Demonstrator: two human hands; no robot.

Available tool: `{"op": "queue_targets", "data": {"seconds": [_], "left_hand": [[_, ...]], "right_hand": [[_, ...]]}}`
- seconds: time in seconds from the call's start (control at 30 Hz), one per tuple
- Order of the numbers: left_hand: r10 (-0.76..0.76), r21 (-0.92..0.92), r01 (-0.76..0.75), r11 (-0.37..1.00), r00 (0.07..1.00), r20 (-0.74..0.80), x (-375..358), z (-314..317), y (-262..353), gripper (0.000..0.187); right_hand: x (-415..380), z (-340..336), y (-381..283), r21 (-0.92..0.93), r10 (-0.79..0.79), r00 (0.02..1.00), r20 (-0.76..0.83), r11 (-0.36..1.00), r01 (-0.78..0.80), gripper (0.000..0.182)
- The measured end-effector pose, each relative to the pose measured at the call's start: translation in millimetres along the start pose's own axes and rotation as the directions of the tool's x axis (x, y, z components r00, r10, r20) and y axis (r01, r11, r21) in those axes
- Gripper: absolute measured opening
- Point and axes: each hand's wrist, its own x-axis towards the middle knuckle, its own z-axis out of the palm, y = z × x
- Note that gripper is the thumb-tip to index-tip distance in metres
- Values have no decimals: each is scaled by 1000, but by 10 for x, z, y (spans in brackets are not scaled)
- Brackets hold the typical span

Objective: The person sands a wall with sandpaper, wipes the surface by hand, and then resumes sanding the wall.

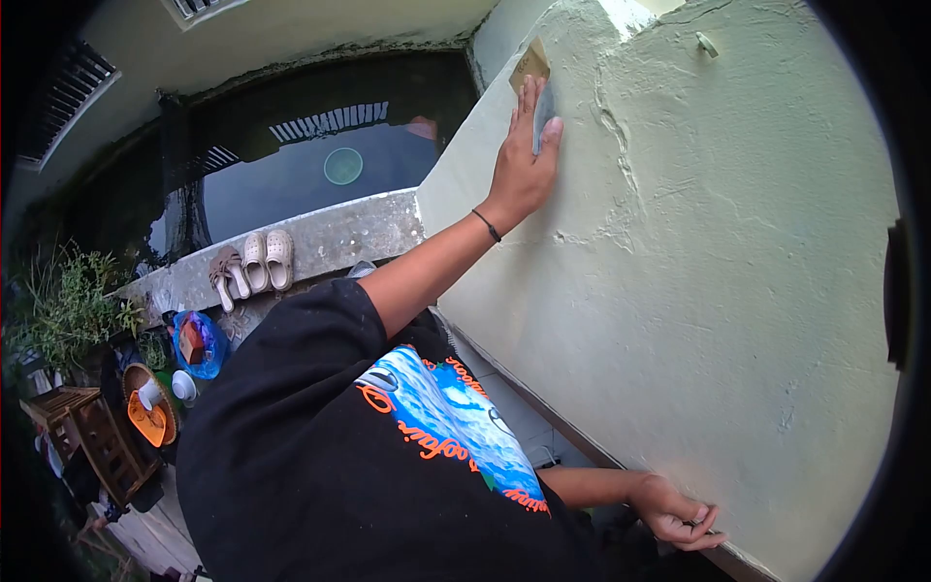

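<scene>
Upper centre: left hand [524, 175], fingers nearly straight, pins sandpaper-like sheet [529, 68] against wall [737, 291] — flat, even pressure suits it. Lower right: right hand [671, 511] half-curled — contents indeterminable.

Your head-worn camera supplies one view, directed forward and down. Your shirt [291, 466] occupies the near foreground, lower centre. The wall [737, 281] stands close, within your reach, at right. The tilted, wide, dark-rimmed field also covers the pool [281, 194], farther off at upper left.
</scene>
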Motion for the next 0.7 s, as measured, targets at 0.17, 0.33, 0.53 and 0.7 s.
{"op": "queue_targets", "data": {"seconds": [0.17, 0.33, 0.53, 0.7], "left_hand": [[71, 83, -74, 994, 997, 37, -81, 117, 12, 54], [114, 192, -173, 966, 952, 283, -853, -7, 24, 53], [-459, 84, 451, 888, 880, 121, 69, -125, -175, 52], [103, 190, -125, 974, 988, 119, -462, 88, 214, 49]], "right_hand": [[29, -10, -9, -15, 11, 1000, 4, 1000, -11, 26], [90, 16, -85, 40, 34, 996, -85, 999, -31, 19], [49, 10, -27, -3, 31, 999, -15, 1000, -31, 25], [53, -12, 5, -31, 33, 999, 4, 999, -33, 22]]}}
